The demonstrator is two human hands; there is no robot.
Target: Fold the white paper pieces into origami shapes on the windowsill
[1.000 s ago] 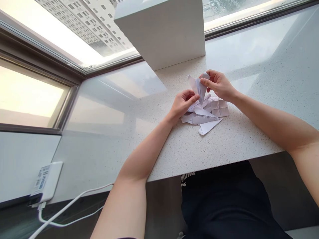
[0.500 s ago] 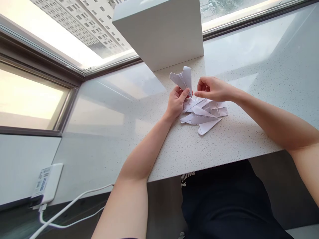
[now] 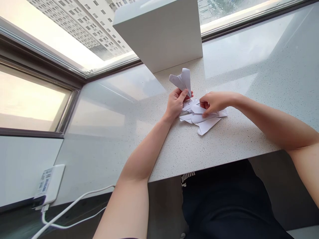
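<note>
Left hand (image 3: 176,105) pinches folded paper plane (image 3: 181,81) by its lower keel (image 3: 188,91), just above paper pile (image 3: 206,126). Light, soft sheet, stiffer along creases: hold at keel. Right hand (image 3: 215,103) curled on pile; grip unclear from here.

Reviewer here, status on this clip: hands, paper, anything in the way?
Left hand gripping folded paper plane, held up off the counter. Right hand down on pile of folded paper. White box beyond, not touching.

White paper plane (image 3: 181,81), speckled countertop (image 3: 224,149)
</note>
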